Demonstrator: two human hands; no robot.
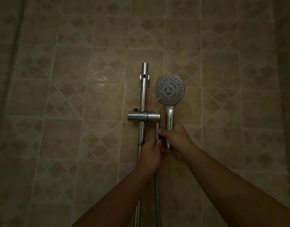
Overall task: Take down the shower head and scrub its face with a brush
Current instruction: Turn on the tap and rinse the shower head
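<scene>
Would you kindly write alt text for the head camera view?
A right hand grips the chrome shower head by its handle, beside its bracket on a wall rail. The left hand holds the hose.

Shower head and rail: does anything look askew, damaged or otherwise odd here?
Nothing looks damaged. The shower head is out of the bracket on the rail, held upright beside it by the right hand, face toward the camera. The left hand grips the hose. The scene is dim, and no brush is in view.

Shower head [169,90]: matt grey plastic face, glossy chrome handle. Rail [143,95]: polished metal. Wall tiles [67,95]: glazed, smooth.
</scene>
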